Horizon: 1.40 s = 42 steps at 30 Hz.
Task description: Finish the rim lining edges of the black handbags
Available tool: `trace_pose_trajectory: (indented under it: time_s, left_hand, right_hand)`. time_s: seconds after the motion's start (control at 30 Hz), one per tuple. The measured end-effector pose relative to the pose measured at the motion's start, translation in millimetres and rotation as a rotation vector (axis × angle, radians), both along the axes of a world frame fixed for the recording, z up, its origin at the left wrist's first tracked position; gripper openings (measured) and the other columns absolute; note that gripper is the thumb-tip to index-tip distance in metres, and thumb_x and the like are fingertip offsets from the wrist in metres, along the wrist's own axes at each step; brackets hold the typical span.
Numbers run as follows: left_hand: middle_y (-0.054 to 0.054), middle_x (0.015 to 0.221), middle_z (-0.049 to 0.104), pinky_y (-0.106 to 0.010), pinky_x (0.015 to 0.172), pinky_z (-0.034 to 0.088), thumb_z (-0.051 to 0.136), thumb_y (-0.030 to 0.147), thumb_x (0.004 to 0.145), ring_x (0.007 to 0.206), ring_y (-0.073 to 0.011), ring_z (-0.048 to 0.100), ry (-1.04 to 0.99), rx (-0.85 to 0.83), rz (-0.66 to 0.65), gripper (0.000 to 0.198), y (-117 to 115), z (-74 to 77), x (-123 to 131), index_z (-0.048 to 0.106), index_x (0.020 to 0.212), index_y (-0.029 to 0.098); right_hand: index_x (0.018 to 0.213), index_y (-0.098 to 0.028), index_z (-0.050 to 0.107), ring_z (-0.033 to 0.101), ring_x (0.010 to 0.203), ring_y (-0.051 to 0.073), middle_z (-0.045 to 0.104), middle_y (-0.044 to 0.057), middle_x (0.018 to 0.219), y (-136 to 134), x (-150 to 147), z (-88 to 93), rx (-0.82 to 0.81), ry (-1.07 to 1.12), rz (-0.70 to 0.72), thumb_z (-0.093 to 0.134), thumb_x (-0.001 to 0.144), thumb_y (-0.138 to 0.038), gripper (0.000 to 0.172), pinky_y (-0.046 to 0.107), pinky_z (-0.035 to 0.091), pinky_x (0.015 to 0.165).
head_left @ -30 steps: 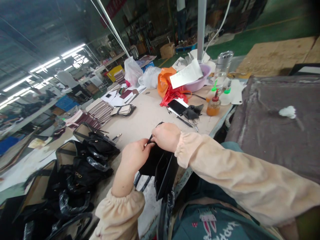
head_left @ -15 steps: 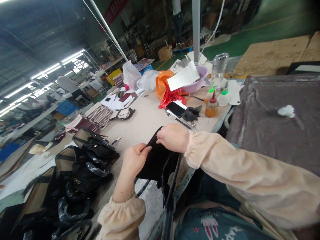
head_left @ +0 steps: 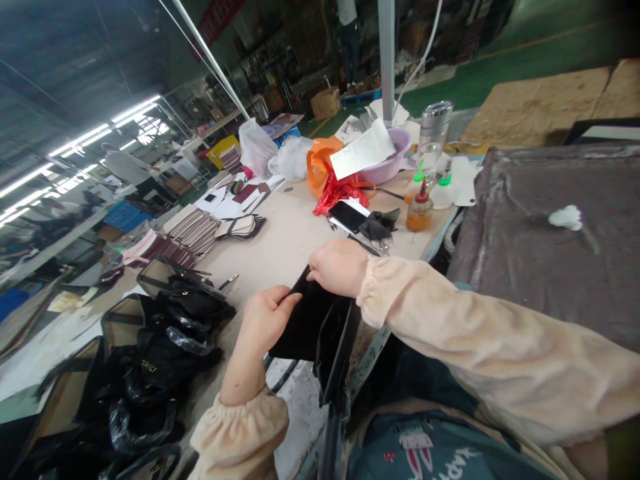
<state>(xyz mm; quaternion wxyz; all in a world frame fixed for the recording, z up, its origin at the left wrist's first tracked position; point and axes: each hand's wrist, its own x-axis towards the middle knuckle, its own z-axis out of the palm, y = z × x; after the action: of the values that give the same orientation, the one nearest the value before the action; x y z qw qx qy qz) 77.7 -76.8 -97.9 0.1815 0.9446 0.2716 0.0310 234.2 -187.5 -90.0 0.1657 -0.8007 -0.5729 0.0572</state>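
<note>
A black handbag (head_left: 305,330) is held open at the table's near edge, its dark inside facing up toward me. My left hand (head_left: 267,317) pinches the bag's far rim on the left, thumb on the inner side. Farther along the same rim, my right hand (head_left: 339,268) is closed on the edge, its fingertips partly hidden. An inner pocket or flap (head_left: 330,340) hangs along the near side. Below it, a black strap or handle (head_left: 333,433) with clear plastic wrap hangs toward my lap.
Several black handbags (head_left: 150,360) with wrapped handles stand at left. Behind are stacked maroon pieces (head_left: 193,230). A phone (head_left: 347,216), scissors (head_left: 384,244), a bottle of amber liquid (head_left: 419,212) and a purple basin (head_left: 387,170) lie beyond my hands. A brown-covered surface (head_left: 540,247) is at right.
My right hand has shifted slightly down and left along the rim. The bag's mouth gapes wider, and the inner pocket shows more clearly. The whole view has moved a little.
</note>
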Motion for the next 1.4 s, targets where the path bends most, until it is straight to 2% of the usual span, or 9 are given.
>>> trace_pose_trajectory:
  time_s: [0.3,0.5,0.63,0.77,0.83,0.97,1.07,1.2,1.4]
  left_hand:
    - [0.003,0.054,0.049,-0.023,0.053,0.031,0.044,0.044,0.082,0.055,-0.0113,0.046,0.009,0.004,-0.012,0.035,-2.9,3.0,0.6,0.059,0.066,0.017]
    - [0.004,0.051,0.045,-0.023,0.051,0.031,0.043,0.044,0.083,0.053,-0.0112,0.043,0.015,-0.011,-0.031,0.035,-1.3,1.0,-0.1,0.056,0.064,0.018]
    - [0.003,0.053,0.048,-0.023,0.051,0.029,0.041,0.044,0.084,0.054,-0.0119,0.045,0.051,0.025,-0.03,0.035,-2.5,2.1,1.4,0.058,0.066,0.018]
    - [-0.002,0.056,0.057,-0.025,0.054,0.03,0.042,0.039,0.085,0.056,-0.0153,0.051,0.182,0.206,-0.004,0.032,-11.8,11.4,8.2,0.061,0.068,0.019]
    - [-0.005,0.067,0.065,-0.026,0.057,0.032,0.043,0.038,0.085,0.063,-0.0181,0.057,0.192,0.235,-0.027,0.028,-16.8,15.3,14.3,0.064,0.08,0.02]
    - [-0.009,0.09,0.07,-0.027,0.064,0.036,0.044,0.033,0.086,0.079,-0.0211,0.062,0.09,0.21,-0.044,0.028,-20.9,14.9,29.8,0.065,0.1,0.021]
    - [-0.01,0.08,0.07,-0.027,0.061,0.035,0.041,0.028,0.087,0.073,-0.0206,0.062,0.079,0.226,0.0,0.029,-18.4,11.1,37.4,0.068,0.088,0.018]
    - [-0.007,0.071,0.068,-0.026,0.06,0.035,0.042,0.028,0.086,0.067,-0.0175,0.059,0.017,0.147,0.001,0.028,-11.7,8.0,36.5,0.067,0.082,0.017]
    - [-0.003,0.067,0.066,-0.025,0.061,0.037,0.044,0.032,0.083,0.064,-0.0154,0.057,-0.041,0.01,-0.002,0.028,-5.4,5.5,33.6,0.068,0.083,0.016]
  right_hand:
    - [0.085,-0.019,0.07,0.062,0.08,0.021,0.069,0.008,0.083,0.2,1.1,-2.9,0.004,0.011,-0.023,0.053,0.082,-0.041,0.027,0.026,0.042,0.065]
    - [0.117,-0.025,0.054,0.061,0.085,0.021,0.068,0.004,0.089,-2.4,3.5,-4.9,0.124,-0.008,-0.04,0.06,0.077,-0.041,0.044,0.026,0.041,0.065]
    - [0.099,-0.024,0.065,0.06,0.088,0.02,0.067,0.006,0.094,-1.9,5.8,-5.0,0.067,-0.022,0.04,0.055,0.081,-0.039,0.026,0.026,0.04,0.068]
    - [0.09,-0.022,0.067,0.061,0.084,0.02,0.067,0.006,0.089,2.1,7.0,-6.4,0.059,-0.027,0.049,0.053,0.082,-0.039,0.024,0.026,0.039,0.064]
    - [0.088,-0.021,0.068,0.061,0.084,0.02,0.067,0.007,0.087,4.6,6.8,-6.7,0.055,-0.027,0.046,0.053,0.081,-0.039,0.024,0.026,0.039,0.063]
    - [0.087,-0.02,0.067,0.061,0.084,0.021,0.067,0.007,0.087,5.6,6.6,-6.5,0.048,-0.044,0.033,0.051,0.082,-0.035,0.023,0.027,0.04,0.064]
    - [0.101,-0.023,0.063,0.062,0.084,0.021,0.068,0.006,0.089,-1.0,7.3,-5.8,0.082,-0.051,0.044,0.054,0.08,-0.035,0.026,0.027,0.041,0.064]
    - [0.125,-0.025,0.046,0.063,0.083,0.021,0.068,0.005,0.091,-15.9,6.6,-3.3,0.128,-0.096,0.021,0.055,0.081,-0.03,0.045,0.028,0.041,0.064]
    - [0.114,-0.021,0.054,0.063,0.079,0.022,0.068,0.006,0.086,-19.1,7.8,-0.8,0.121,-0.125,-0.102,0.053,0.083,-0.032,0.033,0.028,0.04,0.06]
